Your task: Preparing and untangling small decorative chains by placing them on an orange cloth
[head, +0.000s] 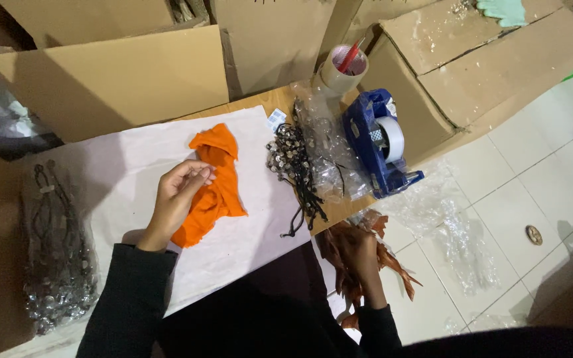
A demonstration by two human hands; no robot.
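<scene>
My left hand [179, 195] rests on an orange cloth [215, 182] that lies on a white sheet [240, 238] over a low wooden table; its fingertips are bent and press the cloth's middle. My right hand [359, 255] is lower, off the table's right edge, with its fingers closed around a bundle of brown, leaf-like strips [392, 265] that hang down toward the tiled floor. A heap of dark beaded strings [293, 166] lies just right of the cloth.
A blue tape dispenser [379, 142] and crumpled clear plastic [329, 149] sit at the table's right end. A tape roll [343, 66] stands behind. Cardboard boxes [492, 59] ring the table. A bag of beaded strings [54, 265] lies on the left.
</scene>
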